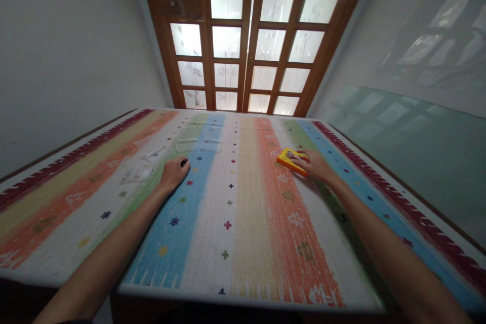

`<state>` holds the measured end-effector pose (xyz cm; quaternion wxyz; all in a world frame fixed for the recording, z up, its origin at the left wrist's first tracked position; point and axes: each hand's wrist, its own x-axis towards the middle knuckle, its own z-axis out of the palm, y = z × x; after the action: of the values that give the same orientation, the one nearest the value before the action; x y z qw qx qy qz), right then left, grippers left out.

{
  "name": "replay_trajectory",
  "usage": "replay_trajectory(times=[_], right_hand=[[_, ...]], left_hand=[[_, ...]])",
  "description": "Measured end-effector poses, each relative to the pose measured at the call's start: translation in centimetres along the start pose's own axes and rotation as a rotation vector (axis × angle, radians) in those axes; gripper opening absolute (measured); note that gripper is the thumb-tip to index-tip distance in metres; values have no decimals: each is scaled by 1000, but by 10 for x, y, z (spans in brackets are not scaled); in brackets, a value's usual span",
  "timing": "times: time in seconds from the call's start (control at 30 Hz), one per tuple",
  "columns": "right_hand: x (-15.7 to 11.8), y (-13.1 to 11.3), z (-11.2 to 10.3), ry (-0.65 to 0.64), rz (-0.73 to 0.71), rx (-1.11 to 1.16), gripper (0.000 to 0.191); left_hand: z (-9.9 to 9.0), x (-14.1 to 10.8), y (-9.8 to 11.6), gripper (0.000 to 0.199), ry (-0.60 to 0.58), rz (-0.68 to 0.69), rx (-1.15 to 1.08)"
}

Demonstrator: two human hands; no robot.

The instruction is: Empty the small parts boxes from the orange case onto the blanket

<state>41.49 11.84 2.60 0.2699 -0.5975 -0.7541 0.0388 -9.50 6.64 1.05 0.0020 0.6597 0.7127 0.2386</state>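
Observation:
On the right half of the striped tablecloth (228, 187), my right hand (313, 164) grips a yellow and orange box (290, 159) with a picture on its top. The fingers lie over the box's right end. Left of centre, my left hand (175, 172) rests on the cloth with its fingers curled around a small dark item (184, 163), too small to name. Clear plastic cases lie near that hand: one (188, 145) and another (210, 146) just beyond it, and more (140, 173) to its left.
Wooden doors (245, 23) with frosted panes stand beyond the table's far edge. A pale wall (76, 50) is on the left. Along the right side, a greenish glass panel (410, 136) leans against the wall.

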Motion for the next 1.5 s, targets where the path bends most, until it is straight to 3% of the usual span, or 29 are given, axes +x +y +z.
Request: replay_trajectory(times=[0.13,0.3,0.47,0.7,0.87,0.97,1.13,1.2,1.33,1.43,1.5], right_hand=[[7,7,13,-118,-30,-75,69],[11,12,17,-125,8,-128,82],[11,1,8,-184,-17,-160,71],[2,-43,-12,-379,-34,-114,62],[1,-73,-38,-613,11,147,53],[-3,-85,-54,-722,13,322,47],[-12,-98,-55,-677,129,613,29],[-16,-101,-46,-653,136,694,25],[-24,-108,-27,-580,191,863,26],[-30,-113,-18,-561,280,1009,26],[-32,-116,-14,-586,307,1065,25]], left_hand=[[0,0,-3,33,4,50,-46],[2,2,-7,30,-24,115,-103],[3,5,-11,26,-9,145,-142],[5,2,-10,25,111,229,-196],[-1,-1,0,32,264,323,-258],[-2,-10,15,30,271,397,-304],[5,-47,69,25,93,550,-397],[9,-65,97,30,-98,581,-533],[17,-87,138,51,-464,394,-959],[17,-86,149,58,-611,163,-1193],[12,-82,148,56,-697,101,-1257]])
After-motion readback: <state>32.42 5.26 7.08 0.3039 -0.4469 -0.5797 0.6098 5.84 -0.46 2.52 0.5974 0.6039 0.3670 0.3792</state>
